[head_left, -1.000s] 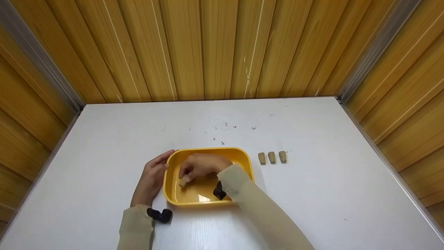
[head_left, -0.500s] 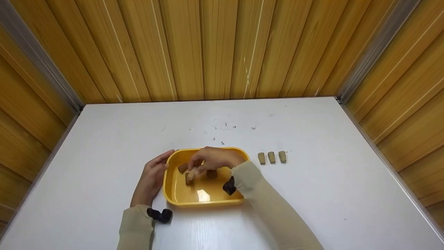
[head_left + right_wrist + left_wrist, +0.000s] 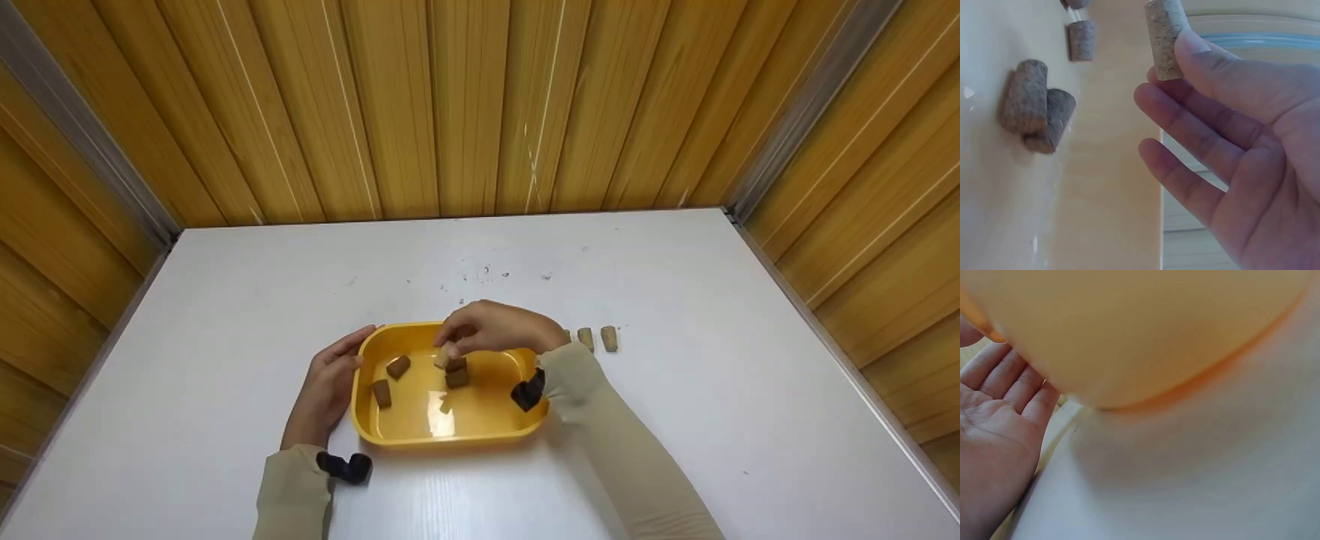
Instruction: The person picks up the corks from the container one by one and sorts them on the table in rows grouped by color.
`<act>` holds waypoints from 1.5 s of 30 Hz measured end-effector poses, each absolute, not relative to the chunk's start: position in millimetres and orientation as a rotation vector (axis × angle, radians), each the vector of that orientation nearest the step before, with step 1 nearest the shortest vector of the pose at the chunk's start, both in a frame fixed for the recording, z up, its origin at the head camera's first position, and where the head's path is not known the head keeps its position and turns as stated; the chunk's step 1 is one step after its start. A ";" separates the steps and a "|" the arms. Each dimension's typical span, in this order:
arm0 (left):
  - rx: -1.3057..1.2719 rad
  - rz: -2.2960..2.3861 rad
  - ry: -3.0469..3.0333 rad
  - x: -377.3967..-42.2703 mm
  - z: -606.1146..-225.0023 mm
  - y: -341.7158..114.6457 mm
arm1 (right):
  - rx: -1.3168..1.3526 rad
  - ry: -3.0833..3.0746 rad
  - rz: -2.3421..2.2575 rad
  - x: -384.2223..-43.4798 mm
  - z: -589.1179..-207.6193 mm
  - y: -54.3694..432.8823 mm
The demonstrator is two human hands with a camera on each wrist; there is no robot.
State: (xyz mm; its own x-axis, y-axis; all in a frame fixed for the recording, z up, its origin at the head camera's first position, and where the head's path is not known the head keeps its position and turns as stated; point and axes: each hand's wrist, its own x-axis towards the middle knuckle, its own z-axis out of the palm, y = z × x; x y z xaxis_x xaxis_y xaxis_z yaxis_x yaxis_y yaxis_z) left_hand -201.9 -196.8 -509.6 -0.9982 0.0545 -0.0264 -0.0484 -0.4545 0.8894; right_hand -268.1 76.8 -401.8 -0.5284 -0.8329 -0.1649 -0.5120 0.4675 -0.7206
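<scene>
A yellow plastic tray (image 3: 442,441) stands on the white table. My left hand (image 3: 328,394) holds its left side, thumb at the rim and fingers along the outer wall; the left wrist view shows this palm (image 3: 994,433) beside the wall. Above the tray's far part, my right hand (image 3: 499,328) pinches a pale tapered cork (image 3: 1165,39) between thumb and fingers. Darker corks lie inside: one cork (image 3: 398,367) at the left, another cork (image 3: 382,394) nearer me, and two touching corks (image 3: 1030,98) near the middle, below the right hand.
Right of the tray, pale corks (image 3: 609,338) stand in a row on the table (image 3: 712,420), one partly hidden by the right wrist. Dark specks mark the tabletop behind the tray. Wood-patterned walls (image 3: 465,112) enclose the back and sides.
My right hand has moved right and away from me, from the tray's left part to above its far middle, with a cork in its fingers. More corks in the tray show now. The left hand stays put.
</scene>
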 end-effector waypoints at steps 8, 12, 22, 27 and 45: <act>0.036 2.626 1.617 -201.4 -509.4 -197.4 | -1.146 2.231 -0.980 -271.5 -399.6 100.9; 0.030 2.629 1.616 -201.6 -508.9 -197.1 | -1.146 2.239 -1.069 -272.7 -401.3 112.1; -0.014 2.615 1.638 -204.5 -508.0 -196.9 | -0.995 2.280 -1.273 -275.2 -406.9 142.4; 0.008 2.625 1.621 -204.0 -508.1 -196.9 | -0.944 2.359 -1.291 -274.6 -409.8 158.4; 0.011 2.619 1.633 -202.5 -509.9 -196.5 | -0.678 2.507 -1.459 -264.4 -435.7 206.8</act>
State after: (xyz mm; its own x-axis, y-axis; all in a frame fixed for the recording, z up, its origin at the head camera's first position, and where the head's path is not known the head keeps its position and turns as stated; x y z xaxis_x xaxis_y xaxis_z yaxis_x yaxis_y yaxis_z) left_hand -202.5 -196.5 -509.9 -0.9984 0.0507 -0.0232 -0.0431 -0.4389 0.8975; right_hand -264.4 206.8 -435.7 -0.8838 -0.4600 0.0852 -0.3013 0.4202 -0.8560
